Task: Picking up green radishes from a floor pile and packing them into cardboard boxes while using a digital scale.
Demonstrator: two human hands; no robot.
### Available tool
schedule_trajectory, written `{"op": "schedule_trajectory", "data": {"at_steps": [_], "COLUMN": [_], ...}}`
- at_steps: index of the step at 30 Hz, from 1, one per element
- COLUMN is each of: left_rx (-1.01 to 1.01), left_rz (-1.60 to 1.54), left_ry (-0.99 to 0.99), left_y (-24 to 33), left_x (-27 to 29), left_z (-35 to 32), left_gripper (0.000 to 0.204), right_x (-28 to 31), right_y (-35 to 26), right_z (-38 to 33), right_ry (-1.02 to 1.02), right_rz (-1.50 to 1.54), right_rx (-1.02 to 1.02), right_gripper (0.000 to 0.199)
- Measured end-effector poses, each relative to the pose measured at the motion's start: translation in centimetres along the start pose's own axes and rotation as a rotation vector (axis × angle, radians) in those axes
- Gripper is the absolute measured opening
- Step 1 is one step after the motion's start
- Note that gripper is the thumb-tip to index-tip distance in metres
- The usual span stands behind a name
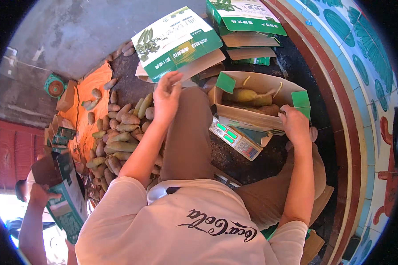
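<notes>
Head view: both bare arms reach forward from the lower edge, elbows bent and apart. Left hand (167, 98) is raised in front of the raised left knee, forearm slanting up to the right, wrist bent. Its fingers are loosely curved, thumb apart from them, nothing in the grasp; fingertips overlap the lower edge of a white-and-green printed cardboard carton (179, 44), contact cannot be told.

Right hand (295, 125) sits at the near right corner of an open-topped brown cardboard box with green end flaps (252, 115). Forearm runs nearly straight up; fingers narrow and bent over the rim. Cannot tell if they pinch the wall or only rest.

Box stands in front, right of the left knee, long yellow-green root vegetables (246, 95) inside. Grey digital scale with green-lit displays (235, 139) shows just below it. Left of the left arm: a heap of brown-and-green elongated roots (119, 137), partly beside an orange sheet (102, 76).
</notes>
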State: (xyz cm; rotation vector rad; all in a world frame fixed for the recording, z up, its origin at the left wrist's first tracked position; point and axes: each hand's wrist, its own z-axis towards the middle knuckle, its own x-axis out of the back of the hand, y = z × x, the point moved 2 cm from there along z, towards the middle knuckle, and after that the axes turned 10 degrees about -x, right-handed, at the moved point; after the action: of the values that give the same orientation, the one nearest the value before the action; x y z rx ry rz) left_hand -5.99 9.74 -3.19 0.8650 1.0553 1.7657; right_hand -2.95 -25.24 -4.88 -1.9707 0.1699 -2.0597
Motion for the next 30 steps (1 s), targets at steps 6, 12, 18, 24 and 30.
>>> {"op": "schedule_trajectory", "data": {"at_steps": [6,12,18,24,30], "left_rx": [0.056,0.193,0.254,0.399,0.511], "left_rz": [0.086,0.352,0.598,0.734,0.867], "left_ry": [0.13,0.117,-0.002,-0.197,-0.37], "left_y": [-3.8,-8.2,-13.6,-17.4,-18.5], "left_x": [5.4,8.8,11.0,12.3,12.7], "left_z": [-1.4,-4.6,-9.2,-12.6,-14.1], "left_gripper": [0.016,0.013,0.017,0.02,0.021], "right_x": [-0.5,-1.3,-1.5,-2.0,-2.4], "right_y": [-0.3,-0.5,-1.0,-0.7,-0.3], "right_z": [0.0,-0.1,0.0,0.1,0.2], "right_ry": [-0.035,-0.061,-0.103,-0.095,-0.076], "right_rz": [0.016,-0.002,-0.038,-0.063,-0.064], "right_rx": [0.008,0.013,0.02,0.041,0.059], "right_gripper": [0.017,0.017,0.019,0.02,0.021]}}
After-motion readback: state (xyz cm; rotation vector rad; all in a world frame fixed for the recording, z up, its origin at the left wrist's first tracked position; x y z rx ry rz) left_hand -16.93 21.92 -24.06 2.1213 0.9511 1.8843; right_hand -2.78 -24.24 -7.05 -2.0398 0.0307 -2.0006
